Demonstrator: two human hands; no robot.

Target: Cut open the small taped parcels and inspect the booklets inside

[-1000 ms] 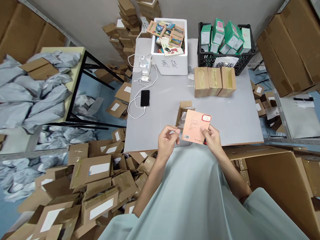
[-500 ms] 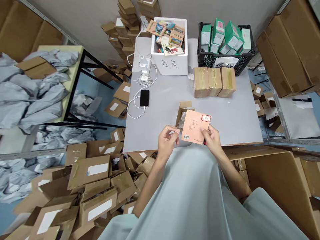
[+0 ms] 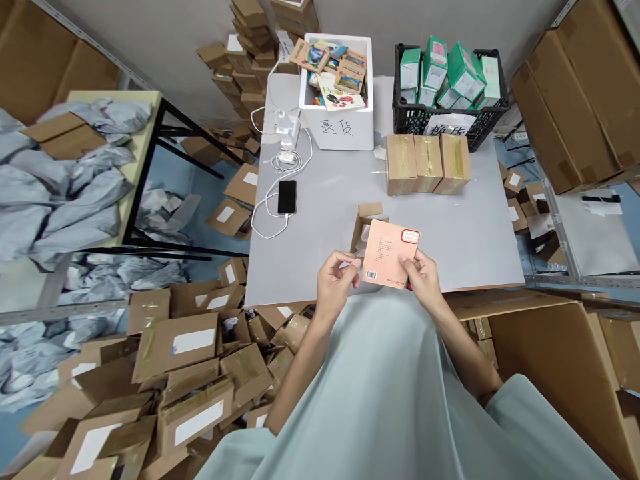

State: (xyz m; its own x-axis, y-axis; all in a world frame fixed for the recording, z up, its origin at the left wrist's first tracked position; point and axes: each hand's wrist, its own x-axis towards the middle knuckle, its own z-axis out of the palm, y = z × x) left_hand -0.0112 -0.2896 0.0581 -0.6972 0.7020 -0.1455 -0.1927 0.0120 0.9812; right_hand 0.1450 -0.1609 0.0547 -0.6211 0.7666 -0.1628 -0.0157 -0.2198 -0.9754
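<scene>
A small, square pink-orange book [image 3: 390,257] lies tilted toward me, with printed lines, a barcode at lower left and a red-bordered label at upper right. My right hand [image 3: 425,280] grips its right edge, thumb on the face and fingers behind. A bit of something red and black shows beneath that hand, too covered to name. Just left of the book, my left hand [image 3: 337,280] is closed, thumb and forefinger pinched; whatever they hold, if anything, cannot be made out. Behind the book stands an opened cardboard box [image 3: 361,230] with clear plastic inside, partly hidden.
On the grey table [image 3: 330,220] are a phone [image 3: 287,197] with cables, three taped boxes [image 3: 427,167], a white foam box [image 3: 340,130] of books and a black crate [image 3: 400,113] of green boxes. Cardboard boxes [image 3: 195,353] heap at left; a large carton [image 3: 545,360] stands at right.
The view shifts very slightly. Both hands and the book keep almost the same position.
</scene>
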